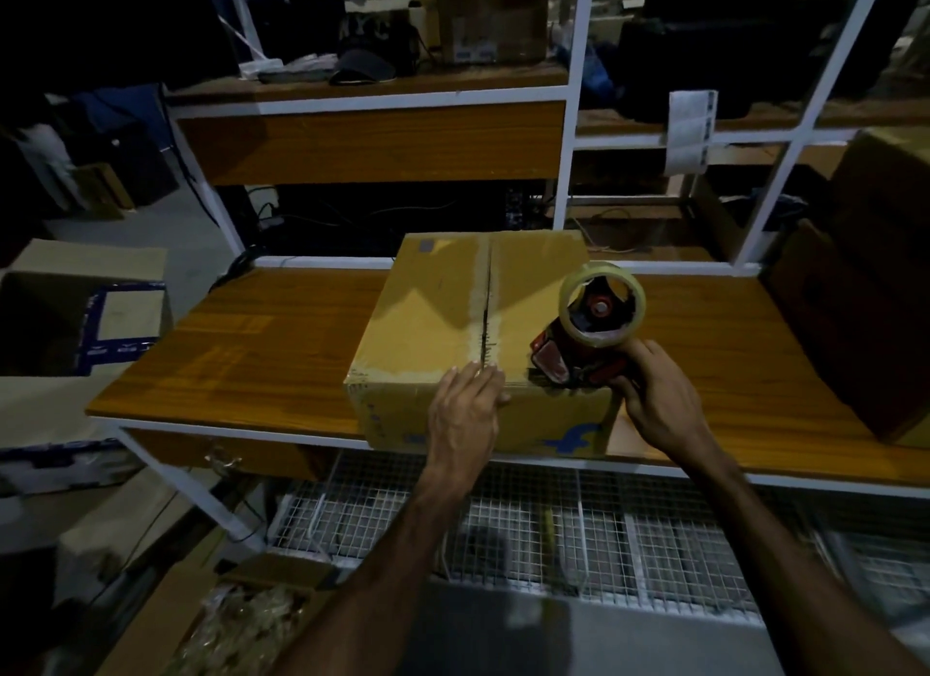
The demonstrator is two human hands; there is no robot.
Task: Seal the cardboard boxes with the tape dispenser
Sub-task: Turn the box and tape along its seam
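Gripping tape dispenser (586,341): right hand (659,396) | left hand (468,406) flat on box (438,323) edge

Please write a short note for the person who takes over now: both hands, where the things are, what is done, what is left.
Left hand: flat, fingers straight, pressing the near top edge of the cardboard box at its centre seam.
Right hand: grips the tape dispenser, its front at the box's near right edge.
Box stands on the wooden table, flaps closed.
Done: old tape along the seam; fresh tape not clearly visible.
Left: tape the seam, then the other boxes.
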